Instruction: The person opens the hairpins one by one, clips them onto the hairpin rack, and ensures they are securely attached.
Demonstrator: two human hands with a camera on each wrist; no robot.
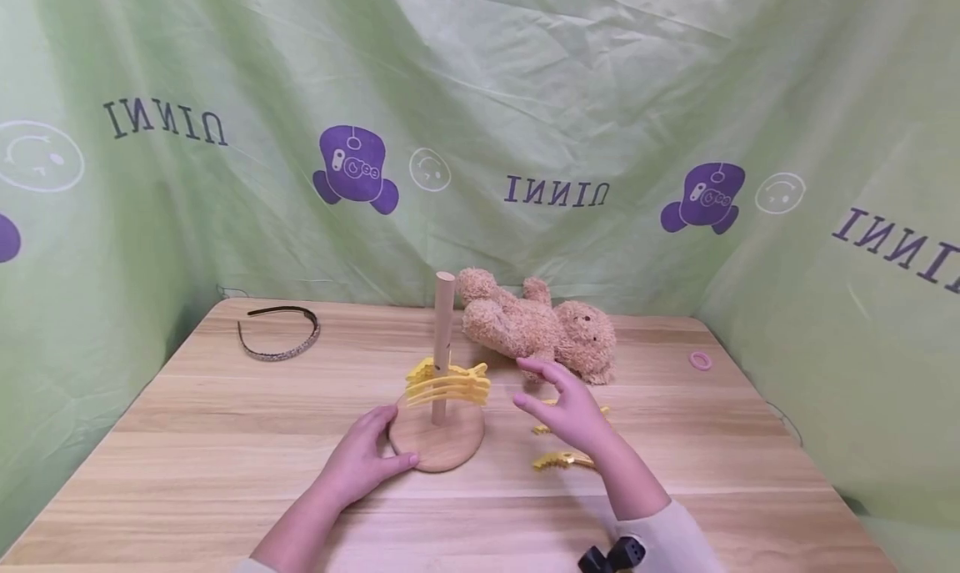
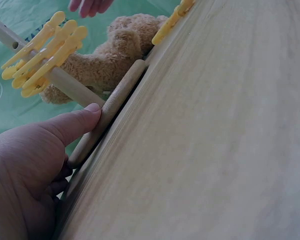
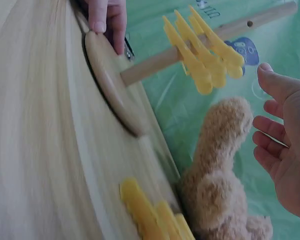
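A wooden stand (image 1: 450, 448) with a round base and an upright post is on the table. My left hand (image 1: 363, 460) grips the left edge of its base, thumb (image 2: 87, 120) on top. Three yellow hair clips (image 3: 205, 55) are stacked on the post, partway up. To the right of the stand my right hand (image 1: 573, 423) is raised, fingers apart, holding nothing. Below that hand more yellow hair clips (image 1: 558, 459) lie on the table, partly hidden by the hand and forearm in the head view.
A brown teddy bear (image 1: 517, 323) lies on its side behind the stand. At the back left is a glittery headband (image 1: 288, 354); at the back right, a small pink ring (image 1: 691, 360). Green printed cloth (image 1: 450, 81) encloses the table (image 1: 187, 439). A black object (image 1: 611, 556) is near my right sleeve.
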